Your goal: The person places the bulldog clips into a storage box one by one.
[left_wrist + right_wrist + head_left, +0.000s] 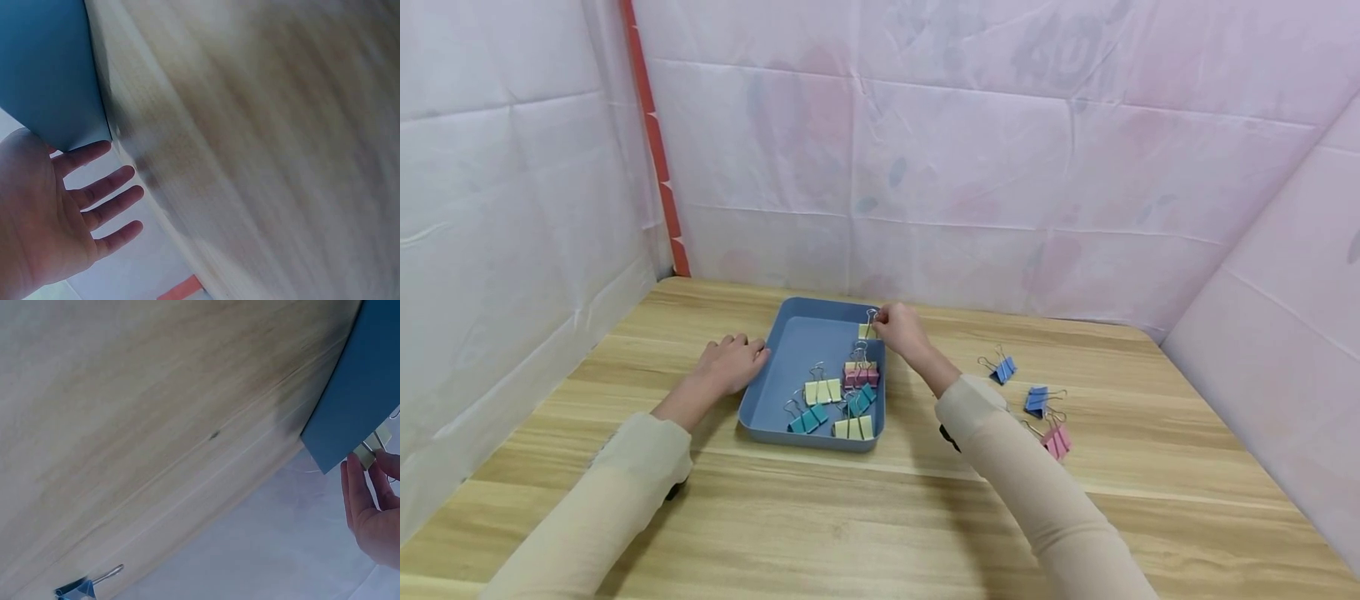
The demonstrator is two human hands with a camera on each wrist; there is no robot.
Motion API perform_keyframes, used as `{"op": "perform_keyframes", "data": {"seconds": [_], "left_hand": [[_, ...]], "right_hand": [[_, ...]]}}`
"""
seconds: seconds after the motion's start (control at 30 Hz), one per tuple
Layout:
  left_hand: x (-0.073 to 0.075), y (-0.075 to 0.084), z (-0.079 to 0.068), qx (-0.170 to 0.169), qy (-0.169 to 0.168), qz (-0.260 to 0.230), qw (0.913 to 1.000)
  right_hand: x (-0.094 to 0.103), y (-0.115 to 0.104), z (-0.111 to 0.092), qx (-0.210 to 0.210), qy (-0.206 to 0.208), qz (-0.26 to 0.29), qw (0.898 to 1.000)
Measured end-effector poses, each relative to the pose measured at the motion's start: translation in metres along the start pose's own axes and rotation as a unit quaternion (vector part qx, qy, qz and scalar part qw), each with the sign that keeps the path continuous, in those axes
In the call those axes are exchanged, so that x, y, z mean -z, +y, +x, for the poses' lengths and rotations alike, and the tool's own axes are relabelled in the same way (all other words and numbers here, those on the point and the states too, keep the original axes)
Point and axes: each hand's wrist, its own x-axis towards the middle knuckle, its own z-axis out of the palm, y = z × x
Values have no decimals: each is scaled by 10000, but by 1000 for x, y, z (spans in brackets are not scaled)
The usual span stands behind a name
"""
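Note:
My right hand (904, 332) pinches a yellow binder clip (867, 331) over the far right corner of a blue tray (808, 350). In the right wrist view, thumb and fingers close on that clip beside the tray's wall. My left hand (728, 365) rests against the tray's left rim, its fingers spread and fairly straight in the left wrist view. Inside the tray lie another yellow clip (823, 392), a pink clip (861, 378) overlapping a yellow one, a teal clip (808, 419), a second teal clip (862, 401) and a yellow clip (853, 428) near the front.
Right of the tray, two blue binder clips (1003, 370) and a pink binder clip (1057, 442) lie on the wooden table (820, 525). The right forearm partly covers the pink one's handles. A pale sheet (955, 167) hangs behind the table and at both sides.

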Motion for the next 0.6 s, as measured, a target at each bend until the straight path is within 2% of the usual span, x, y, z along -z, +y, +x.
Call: {"op": "perform_keyframes", "data": {"seconds": [0.13, 0.37, 0.6], "left_hand": [[0, 0, -1, -16, -16, 2, 10000], [0, 1, -1, -14, 18, 11, 10000], [0, 1, -1, -13, 18, -10, 10000]], "right_hand": [[-2, 2, 4, -2, -149, 2, 9999], [-5, 0, 9, 252, -295, -182, 9991], [-4, -4, 10, 179, -299, -35, 9994]]}}
